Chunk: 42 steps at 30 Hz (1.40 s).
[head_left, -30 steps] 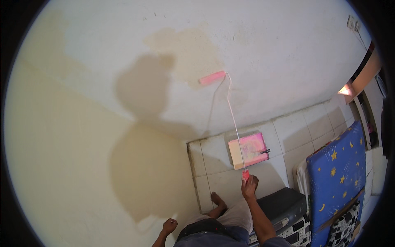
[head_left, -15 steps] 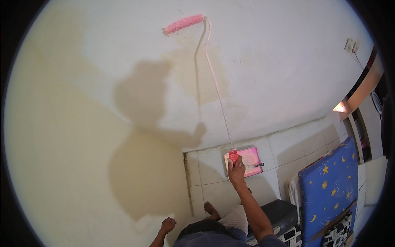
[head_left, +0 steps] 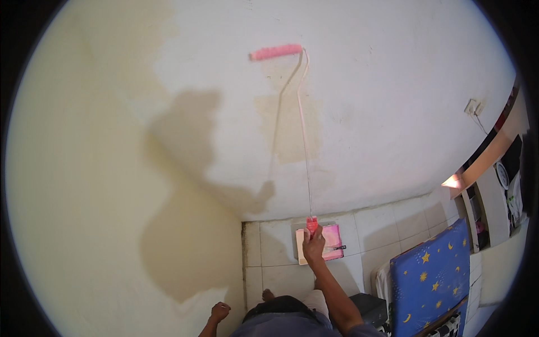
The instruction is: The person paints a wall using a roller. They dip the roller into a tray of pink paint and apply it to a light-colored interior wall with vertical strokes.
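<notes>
My right hand (head_left: pixel 314 247) is closed round the red handle of a paint roller (head_left: pixel 307 168). Its long, thin pale frame reaches up to a fluffy pink roller head (head_left: pixel 276 52) at the white wall (head_left: pixel 382 112). Just below the head lies a beige patch (head_left: pixel 292 126) on that wall. My left hand (head_left: pixel 220 311) hangs low beside the cream wall on the left, fingers curled in with nothing seen in them. Under my right hand, a paint tray (head_left: pixel 332 233) with pink paint sits on the tiled floor, a dark-handled tool (head_left: pixel 338 247) lying across it.
To the right stands a blue mattress (head_left: pixel 432 275) with yellow stars and moons, beside a black box (head_left: pixel 368 310). A shelf unit (head_left: pixel 488 208) lies further right, with a wall socket (head_left: pixel 473 106) above. My shadow (head_left: pixel 185 185) falls across both walls at the corner.
The view has shifted, so the wall and floor sit lower in the picture. The roller head stays at the wall above the beige patch and is now blurred. Both hands keep their hold.
</notes>
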Motion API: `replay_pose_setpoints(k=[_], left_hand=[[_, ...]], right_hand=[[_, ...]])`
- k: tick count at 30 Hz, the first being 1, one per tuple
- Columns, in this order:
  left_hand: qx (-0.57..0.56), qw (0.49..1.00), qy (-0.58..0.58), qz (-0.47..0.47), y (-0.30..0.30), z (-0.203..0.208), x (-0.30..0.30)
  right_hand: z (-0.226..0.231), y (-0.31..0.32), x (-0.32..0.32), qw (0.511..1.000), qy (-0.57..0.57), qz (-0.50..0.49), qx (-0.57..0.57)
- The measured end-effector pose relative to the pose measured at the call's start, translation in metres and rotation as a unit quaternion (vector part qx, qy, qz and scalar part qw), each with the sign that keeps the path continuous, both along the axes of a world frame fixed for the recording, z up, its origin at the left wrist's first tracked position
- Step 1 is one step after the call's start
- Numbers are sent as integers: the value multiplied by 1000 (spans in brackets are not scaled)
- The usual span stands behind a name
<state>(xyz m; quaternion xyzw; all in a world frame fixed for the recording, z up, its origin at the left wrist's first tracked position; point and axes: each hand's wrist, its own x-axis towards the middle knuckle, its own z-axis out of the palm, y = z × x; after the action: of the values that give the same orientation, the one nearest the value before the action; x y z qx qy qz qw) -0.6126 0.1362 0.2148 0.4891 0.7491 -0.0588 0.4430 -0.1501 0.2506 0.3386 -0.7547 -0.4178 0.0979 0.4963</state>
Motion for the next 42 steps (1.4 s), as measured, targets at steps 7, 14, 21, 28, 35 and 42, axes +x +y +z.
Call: replay_pose_setpoints(k=[7,14,21,28,35,42], left_hand=[[-17,999,-35,16,-2,-11,-17],[-20,999,-5,-32,6,-17,-37],[15,999,-20,-39,27,-5,-29],[-66,967,-243,21,47,17,7],[-227,914,-334,-35,62,86,147],[-262,870,-381,-175,42,72,229]], right_hand=[[-53,-43,-44,1000,1,1,-28],[-53,-53,-57,1000,10,-1,-20],[31,21,-55,997,-7,-2,71],[-36,-76,-52,996,23,-14,-88],[-48,-262,18,957,-25,-9,-288],[-72,-292,153,852,-95,112,-503]])
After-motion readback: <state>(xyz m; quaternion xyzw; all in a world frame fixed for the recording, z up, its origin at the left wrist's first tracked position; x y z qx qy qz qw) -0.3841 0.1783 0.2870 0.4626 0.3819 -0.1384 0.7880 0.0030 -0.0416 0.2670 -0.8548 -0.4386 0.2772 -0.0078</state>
